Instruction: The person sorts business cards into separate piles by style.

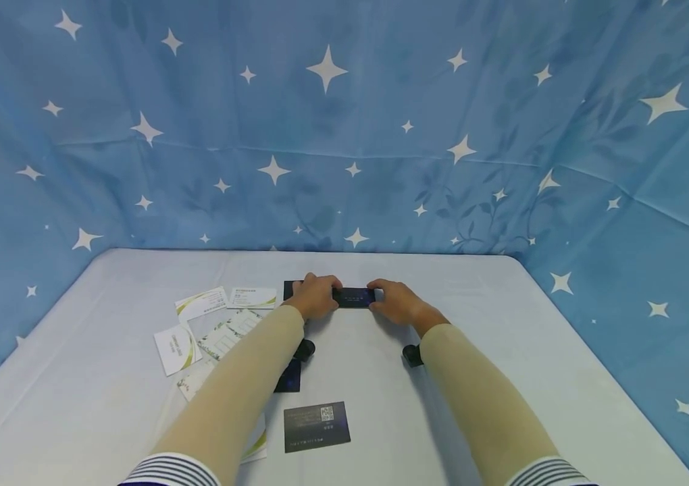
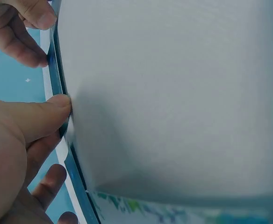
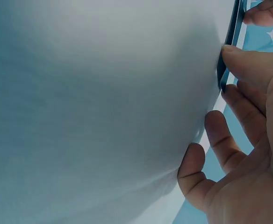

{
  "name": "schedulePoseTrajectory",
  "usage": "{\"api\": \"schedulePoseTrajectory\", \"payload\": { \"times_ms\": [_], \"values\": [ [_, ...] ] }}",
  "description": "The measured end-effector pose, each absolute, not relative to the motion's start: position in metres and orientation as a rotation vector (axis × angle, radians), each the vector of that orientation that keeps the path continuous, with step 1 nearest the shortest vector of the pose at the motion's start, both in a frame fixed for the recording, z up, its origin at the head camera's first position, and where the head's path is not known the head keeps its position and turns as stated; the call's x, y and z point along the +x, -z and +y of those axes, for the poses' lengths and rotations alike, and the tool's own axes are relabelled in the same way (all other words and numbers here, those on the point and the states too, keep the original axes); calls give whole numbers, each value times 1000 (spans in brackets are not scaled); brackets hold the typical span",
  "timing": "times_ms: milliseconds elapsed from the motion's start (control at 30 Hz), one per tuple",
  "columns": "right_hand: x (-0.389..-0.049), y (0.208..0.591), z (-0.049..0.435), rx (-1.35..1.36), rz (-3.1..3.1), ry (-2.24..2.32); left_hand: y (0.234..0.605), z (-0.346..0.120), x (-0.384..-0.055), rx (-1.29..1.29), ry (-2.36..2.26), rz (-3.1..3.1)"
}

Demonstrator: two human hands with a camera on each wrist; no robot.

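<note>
A black business card lies near the far side of the table, between my two hands. My left hand pinches its left end with thumb and forefinger; in the left wrist view the card shows as a thin dark strip, edge-on. At the opposite end, the thumb and fingers of my right hand pinch the card, the other fingers spread along the table in the right wrist view. Partly hidden behind my left hand is another black card.
Several white business cards with green and gold patterns lie at left, some overlapping and partly covered by my left forearm. A black card with a QR code lies at the near middle. One dark card sits beside my left sleeve. Blue star-patterned curtain surrounds the table.
</note>
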State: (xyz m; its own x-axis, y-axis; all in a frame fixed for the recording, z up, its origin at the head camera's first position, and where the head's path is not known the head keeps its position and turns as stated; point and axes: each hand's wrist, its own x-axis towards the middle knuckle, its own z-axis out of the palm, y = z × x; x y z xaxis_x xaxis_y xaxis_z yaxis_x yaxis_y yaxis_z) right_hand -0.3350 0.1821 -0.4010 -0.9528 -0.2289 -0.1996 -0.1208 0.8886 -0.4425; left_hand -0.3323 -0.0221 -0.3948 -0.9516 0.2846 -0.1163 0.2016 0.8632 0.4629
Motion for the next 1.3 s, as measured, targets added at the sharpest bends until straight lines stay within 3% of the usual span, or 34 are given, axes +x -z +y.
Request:
{"api": "schedulePoseTrajectory", "payload": {
  "times_ms": [600, 900, 1300],
  "values": [
    [-335, 394, 180, -169, 2802, 654, 392, -23, -334, 356, -691, 2857],
    [-321, 389, 187, -306, 2853, 751, 380, -35, -325, 406, -693, 2851],
    [-281, 387, 183, -445, 2756, 966, 378, -67, -282, 594, -660, 2837]
  ]
}}
